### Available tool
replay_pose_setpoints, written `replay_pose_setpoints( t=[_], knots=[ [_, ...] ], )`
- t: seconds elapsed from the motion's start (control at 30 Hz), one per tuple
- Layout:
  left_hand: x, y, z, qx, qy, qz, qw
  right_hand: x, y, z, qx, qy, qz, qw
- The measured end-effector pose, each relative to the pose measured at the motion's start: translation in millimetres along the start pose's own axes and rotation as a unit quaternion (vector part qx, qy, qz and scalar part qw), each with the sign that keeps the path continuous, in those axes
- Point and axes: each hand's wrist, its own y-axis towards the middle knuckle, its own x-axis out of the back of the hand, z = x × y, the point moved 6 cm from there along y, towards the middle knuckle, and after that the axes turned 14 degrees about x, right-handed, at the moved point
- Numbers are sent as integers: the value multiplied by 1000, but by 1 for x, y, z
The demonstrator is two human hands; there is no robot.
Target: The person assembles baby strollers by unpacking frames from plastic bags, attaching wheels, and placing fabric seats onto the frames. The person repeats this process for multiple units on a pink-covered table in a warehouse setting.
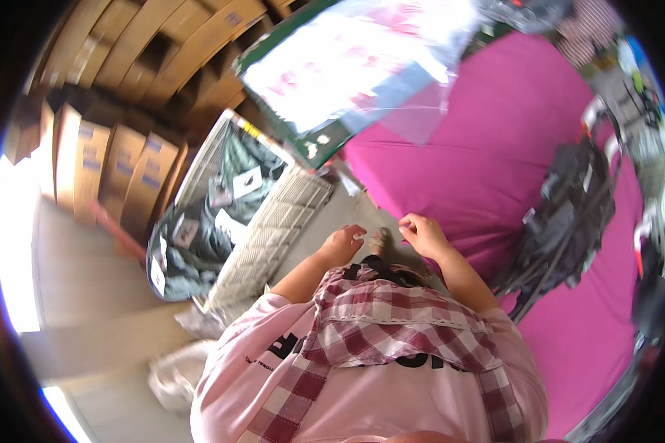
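Observation:
My left hand hangs in front of my checked apron, its fingers loosely bent and apart, with nothing in it. Across from it, my right hand is also loosely curled around nothing visible; it is nearest to the corner of a table covered in magenta cloth. To the left of my left hand stands a pale plastic crate, filled with dark green folded goods that carry white tags. Ahead, clear plastic bags with pink print lie on a dark green surface.
Cardboard boxes stand at the left, and more boxes are stacked behind. A black strapped bundle rests on the magenta cloth at right. Crumpled plastic lies on the floor at lower left. Mixed goods line the far right.

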Motion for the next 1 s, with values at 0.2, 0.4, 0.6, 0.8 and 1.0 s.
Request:
replay_pose_setpoints(
  t=[0.2,0.4,0.6,0.8,1.0],
  knots=[
    [11,1,73,-6,-127,-38,991,-40,50,15,-71,-48,100,991],
    [73,31,179,13,-200,-12,980,-152,158,32,-43,-88,143,985],
    [184,43,369,170,-239,-155,943,-267,291,112,120,-191,226,948],
    [190,86,472,151,-249,-267,919,-208,437,53,127,-401,-42,906],
    [150,133,513,268,-273,-160,910,-214,449,13,107,-490,-43,864]
  ],
)
